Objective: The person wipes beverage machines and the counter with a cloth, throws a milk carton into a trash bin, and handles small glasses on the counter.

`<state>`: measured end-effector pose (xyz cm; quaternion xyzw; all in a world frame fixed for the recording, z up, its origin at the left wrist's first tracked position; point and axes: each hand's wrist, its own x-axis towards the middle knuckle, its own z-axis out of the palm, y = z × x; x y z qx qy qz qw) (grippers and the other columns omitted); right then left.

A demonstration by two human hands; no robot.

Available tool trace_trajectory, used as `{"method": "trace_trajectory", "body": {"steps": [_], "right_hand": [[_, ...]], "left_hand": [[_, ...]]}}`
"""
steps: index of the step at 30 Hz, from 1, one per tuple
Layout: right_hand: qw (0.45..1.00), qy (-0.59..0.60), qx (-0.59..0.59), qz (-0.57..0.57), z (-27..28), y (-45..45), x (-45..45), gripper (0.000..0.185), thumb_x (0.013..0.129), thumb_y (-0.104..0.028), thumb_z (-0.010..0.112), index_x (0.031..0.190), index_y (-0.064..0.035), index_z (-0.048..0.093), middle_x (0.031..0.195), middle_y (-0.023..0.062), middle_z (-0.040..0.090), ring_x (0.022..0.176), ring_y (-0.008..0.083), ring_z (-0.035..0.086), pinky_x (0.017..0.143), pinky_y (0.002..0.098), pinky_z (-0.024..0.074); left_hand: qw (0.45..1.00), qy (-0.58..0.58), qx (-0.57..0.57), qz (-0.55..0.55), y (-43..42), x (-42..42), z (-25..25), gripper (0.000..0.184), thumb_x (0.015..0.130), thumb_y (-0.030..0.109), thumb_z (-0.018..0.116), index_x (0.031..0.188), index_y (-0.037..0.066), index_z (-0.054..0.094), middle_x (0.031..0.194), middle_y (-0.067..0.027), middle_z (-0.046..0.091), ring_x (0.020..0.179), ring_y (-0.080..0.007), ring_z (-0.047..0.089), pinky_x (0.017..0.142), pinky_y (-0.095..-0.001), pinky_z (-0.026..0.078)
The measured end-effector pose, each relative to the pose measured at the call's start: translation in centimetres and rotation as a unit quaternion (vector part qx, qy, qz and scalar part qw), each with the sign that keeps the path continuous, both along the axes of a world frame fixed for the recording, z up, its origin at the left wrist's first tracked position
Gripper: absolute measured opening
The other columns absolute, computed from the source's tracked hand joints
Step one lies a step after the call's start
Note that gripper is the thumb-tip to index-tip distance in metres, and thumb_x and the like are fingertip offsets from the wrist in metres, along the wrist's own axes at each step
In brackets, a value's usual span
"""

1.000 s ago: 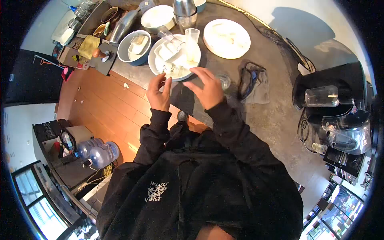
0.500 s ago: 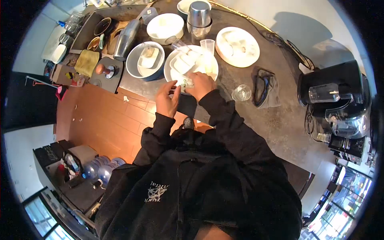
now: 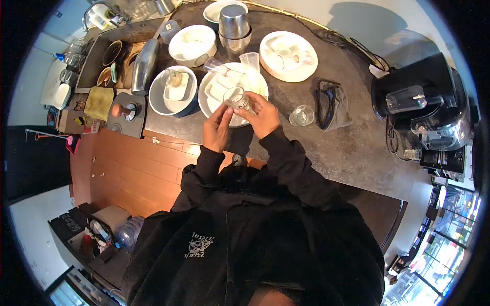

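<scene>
Both of my hands grip a small clear glass with dark lettering (image 3: 237, 99) over the near rim of a white bowl (image 3: 205, 104). My left hand (image 3: 216, 127) pinches the glass from its left side, and my right hand (image 3: 264, 116) has its fingers round the right side. In the bowl behind the glass lie a white container and clear cups, one of them standing tall (image 3: 249, 62). Another clear glass (image 3: 301, 116) is on the counter to the right of my right hand.
A blue-grey bowl (image 3: 189, 108) holds a white dish. Behind are a white tub (image 3: 192, 46), metal cups (image 3: 234, 23) and a round white plate (image 3: 288, 71) with items. Dark goggles (image 3: 326, 104) on a grey cloth and a black machine (image 3: 416, 84) lie right; a tamper (image 3: 131, 111) sits left.
The lettered glass has come up out of the white bowl into both hands. My hands have closed from apart to together round it. The view has shifted.
</scene>
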<state>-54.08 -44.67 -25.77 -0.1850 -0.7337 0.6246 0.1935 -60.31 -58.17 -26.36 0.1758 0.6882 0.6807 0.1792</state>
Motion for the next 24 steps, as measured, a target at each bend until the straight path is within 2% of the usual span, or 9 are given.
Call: {"method": "trace_trajectory", "body": {"steps": [2,7,9,11,14,16,17,22,24], "right_hand": [[0.99,0.022,-0.141,-0.01,1.1,0.1,0.7,0.053,0.077,-0.004,0.074,0.122,0.0082,0.049,0.112,0.0131,0.06,0.104,0.0162,0.057,0.085,0.0269,0.0476],[0.986,0.044,-0.148,-0.059,3.9,1.6,3.3,0.054,0.076,-0.003,0.074,0.122,0.0088,0.048,0.114,0.0134,0.059,0.105,0.0183,0.057,0.085,0.0283,0.048],[0.984,0.065,-0.153,-0.071,5.1,2.7,4.6,0.053,0.075,-0.002,0.075,0.121,0.0088,0.049,0.115,0.0126,0.058,0.105,0.0188,0.057,0.085,0.0287,0.048],[0.989,0.081,-0.018,-0.126,6.7,3.7,6.1,0.054,0.073,0.001,0.075,0.121,0.0078,0.05,0.116,0.0107,0.055,0.105,0.0201,0.057,0.087,0.03,0.0483],[0.981,0.097,0.029,-0.168,7.1,5.3,8.0,0.054,0.071,0.001,0.077,0.12,0.0065,0.053,0.115,0.0097,0.053,0.104,0.0204,0.057,0.089,0.0317,0.0483],[0.974,0.06,0.096,-0.194,6.8,6.4,9.3,0.051,0.071,-0.001,0.078,0.117,0.0064,0.055,0.113,0.0105,0.055,0.102,0.0195,0.058,0.089,0.0318,0.0478],[0.973,0.06,0.096,-0.199,6.2,6.7,9.9,0.051,0.071,-0.001,0.078,0.117,0.0064,0.055,0.113,0.0105,0.055,0.102,0.0195,0.058,0.089,0.0318,0.0478],[0.966,0.015,0.134,-0.219,3.9,6.7,11.5,0.051,0.071,-0.006,0.079,0.116,0.0051,0.057,0.106,0.0109,0.058,0.099,0.0185,0.059,0.087,0.0311,0.0476],[0.966,0.015,0.135,-0.219,3.4,6.7,11.7,0.052,0.071,-0.007,0.079,0.116,0.0052,0.057,0.106,0.0111,0.059,0.099,0.0187,0.059,0.086,0.0313,0.0477]], "left_hand": [[0.996,-0.062,0.062,-0.035,0.6,0.2,0.4,0.042,0.094,0.018,0.056,0.127,-0.007,0.049,0.114,-0.0133,0.061,0.102,-0.012,0.055,0.088,-0.0254,0.044],[0.992,-0.043,0.093,-0.078,2.6,1.0,2.5,0.038,0.095,0.016,0.054,0.125,-0.007,0.051,0.115,-0.0132,0.06,0.102,-0.0137,0.056,0.088,-0.0253,0.044],[0.989,0.031,0.064,-0.127,4.1,1.0,4.1,0.036,0.093,0.014,0.054,0.123,-0.007,0.052,0.115,-0.0142,0.061,0.102,-0.0157,0.057,0.087,-0.0258,0.045],[0.984,0.019,0.105,-0.146,6.2,1.7,5.4,0.034,0.092,0.013,0.054,0.119,-0.007,0.055,0.113,-0.016,0.062,0.101,-0.0169,0.059,0.086,-0.0263,0.045],[0.978,0.097,0.065,-0.174,8.5,2.8,6.3,0.03,0.092,0.012,0.056,0.116,-0.005,0.058,0.11,-0.0168,0.064,0.098,-0.0175,0.061,0.083,-0.0266,0.047],[0.973,0.124,0.059,-0.186,9.5,3.7,6.5,0.03,0.092,0.012,0.056,0.116,-0.005,0.058,0.11,-0.0168,0.064,0.098,-0.018,0.061,0.083,-0.0268,0.047],[0.968,0.152,0.05,-0.192,9.9,3.9,6.6,0.029,0.092,0.012,0.056,0.116,-0.004,0.058,0.111,-0.0169,0.064,0.099,-0.0184,0.062,0.082,-0.027,0.048],[0.965,0.148,0.022,-0.214,10.2,5.0,4.4,0.028,0.092,0.012,0.055,0.115,-0.003,0.058,0.112,-0.0177,0.063,0.099,-0.0194,0.062,0.081,-0.0276,0.049],[0.968,0.136,0.011,-0.209,10.2,5.4,4.0,0.029,0.092,0.013,0.056,0.115,-0.002,0.059,0.111,-0.0186,0.063,0.1,-0.0231,0.063,0.083,-0.0293,0.049]]}}
